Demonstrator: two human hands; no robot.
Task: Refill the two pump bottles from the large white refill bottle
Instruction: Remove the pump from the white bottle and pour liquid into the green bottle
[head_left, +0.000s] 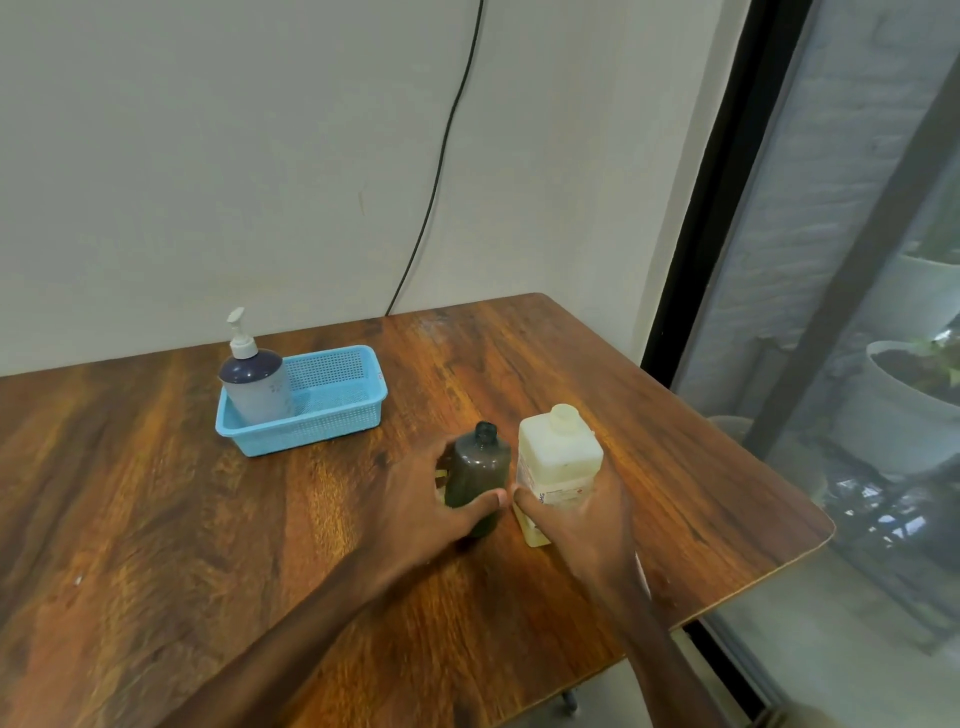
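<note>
Two hands are engaged on the wooden table (208, 519). Left hand (431, 499) grips the uncapped dark bottle (478, 467); right hand (582, 514) grips the white refill bottle (558, 457) just beside it. Second pump bottle (254, 374) stands upright in the blue basket (332, 410).
</note>
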